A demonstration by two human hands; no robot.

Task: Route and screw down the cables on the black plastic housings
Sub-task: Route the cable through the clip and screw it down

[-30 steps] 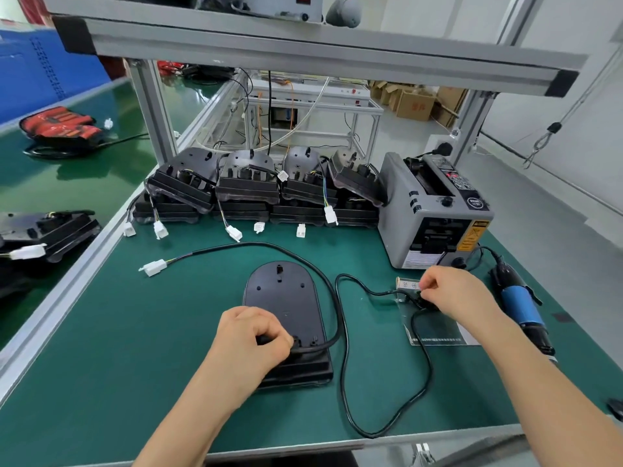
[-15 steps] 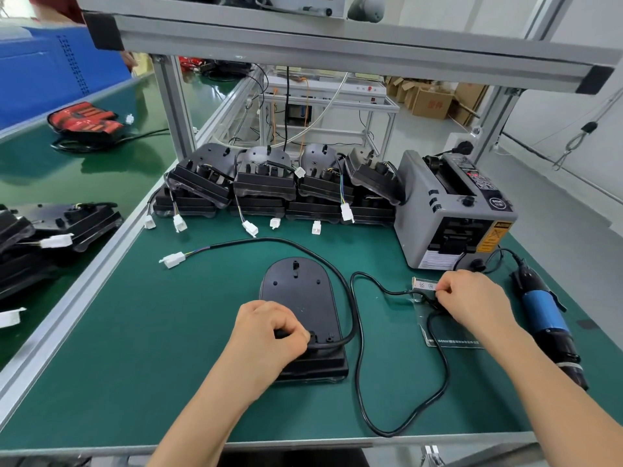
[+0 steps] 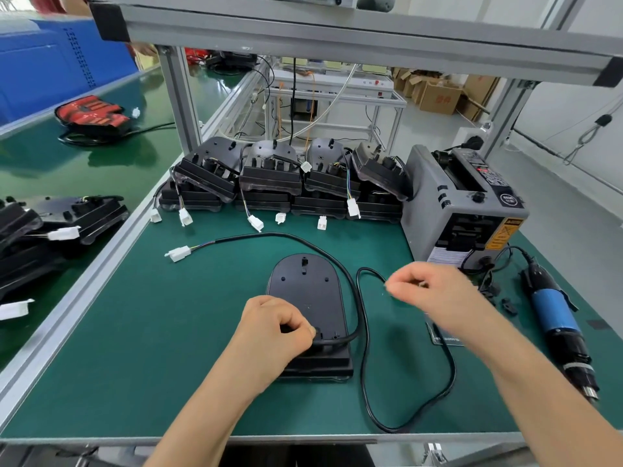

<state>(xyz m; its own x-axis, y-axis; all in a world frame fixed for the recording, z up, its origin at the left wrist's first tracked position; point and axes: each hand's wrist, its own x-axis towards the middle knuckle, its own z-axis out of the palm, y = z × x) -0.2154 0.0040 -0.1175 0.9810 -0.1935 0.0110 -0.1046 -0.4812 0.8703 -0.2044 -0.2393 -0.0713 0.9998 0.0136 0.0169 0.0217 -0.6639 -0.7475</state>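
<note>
While the left hand [image 3: 276,328] is still pinching the black cable [image 3: 269,233] against the near end of the black housing [image 3: 305,294], which is lying flat in the middle of the tabletop [image 3: 135,348], the right hand [image 3: 431,293] is leaving the printed card [image 3: 445,339] it was bent over half a second ago and swinging left toward the housing. Motion is blurring it. Its fingertips are drawn together, but I cannot tell whether they are carrying anything. The card's print and the yellow warning label on the grey tape dispenser [image 3: 435,210] are staying too small to read. An electric screwdriver [image 3: 553,311] is lying at the right.
</note>
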